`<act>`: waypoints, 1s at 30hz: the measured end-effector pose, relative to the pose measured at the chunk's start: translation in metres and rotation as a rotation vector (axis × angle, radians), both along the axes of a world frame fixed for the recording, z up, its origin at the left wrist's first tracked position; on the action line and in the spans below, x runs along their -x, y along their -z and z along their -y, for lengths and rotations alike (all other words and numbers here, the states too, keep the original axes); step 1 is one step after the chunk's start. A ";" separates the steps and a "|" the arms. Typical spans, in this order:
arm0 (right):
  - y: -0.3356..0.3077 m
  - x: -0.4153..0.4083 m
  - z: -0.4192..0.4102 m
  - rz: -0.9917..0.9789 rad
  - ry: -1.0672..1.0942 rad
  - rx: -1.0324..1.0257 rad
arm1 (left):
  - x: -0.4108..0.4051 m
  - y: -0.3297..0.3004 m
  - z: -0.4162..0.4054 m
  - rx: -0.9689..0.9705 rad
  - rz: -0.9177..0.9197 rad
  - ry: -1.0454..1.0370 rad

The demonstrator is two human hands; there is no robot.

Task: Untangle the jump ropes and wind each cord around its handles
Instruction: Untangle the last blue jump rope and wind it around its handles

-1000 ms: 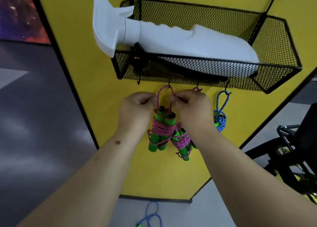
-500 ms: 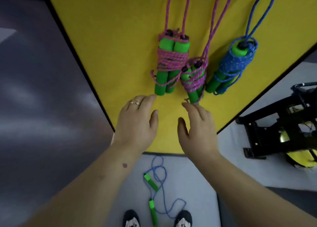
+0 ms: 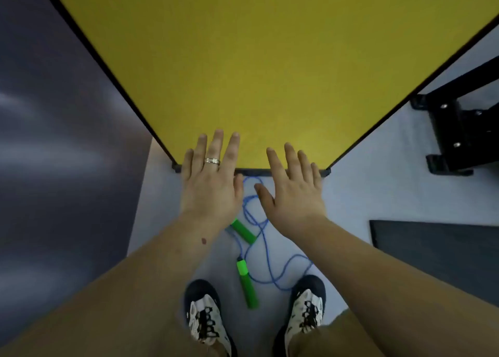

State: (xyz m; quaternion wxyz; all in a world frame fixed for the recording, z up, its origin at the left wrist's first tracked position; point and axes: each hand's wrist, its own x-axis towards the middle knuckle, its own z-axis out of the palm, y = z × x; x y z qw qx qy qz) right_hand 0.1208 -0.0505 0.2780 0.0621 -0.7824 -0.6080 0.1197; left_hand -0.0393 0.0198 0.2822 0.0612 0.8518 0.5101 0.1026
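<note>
A jump rope lies loose on the pale floor between my shoes. Its blue cord loops in a loose tangle, and its two green handles lie apart: one handle partly under my left wrist, the other handle nearer my feet. My left hand, with a ring on it, hovers above the rope with its fingers straight and spread. To its right, my right hand is likewise spread and holds nothing. Neither hand touches the rope.
A yellow panel in a black frame stands right ahead, its bottom edge just past my fingertips. A black metal stand is at the right, and a dark mat lies below it. My two shoes flank the lower handle.
The view has tilted down from the hooks to the floor, so the wound ropes on the panel are out of view. Both hands let go of the pink loop and came down, spread.
</note>
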 end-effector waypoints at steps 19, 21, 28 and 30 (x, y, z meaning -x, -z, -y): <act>0.309 0.056 0.083 0.029 -0.149 0.559 | 0.067 0.267 0.100 0.179 -0.137 -0.111; 0.327 0.058 0.069 0.026 -0.190 0.633 | 0.061 0.273 0.098 0.197 -0.118 -0.106; 0.379 0.061 0.015 0.022 -0.261 0.828 | 0.063 0.293 0.086 0.261 -0.108 -0.126; 0.378 0.061 0.008 -0.030 -0.234 0.822 | 0.068 0.293 0.083 0.274 -0.116 -0.153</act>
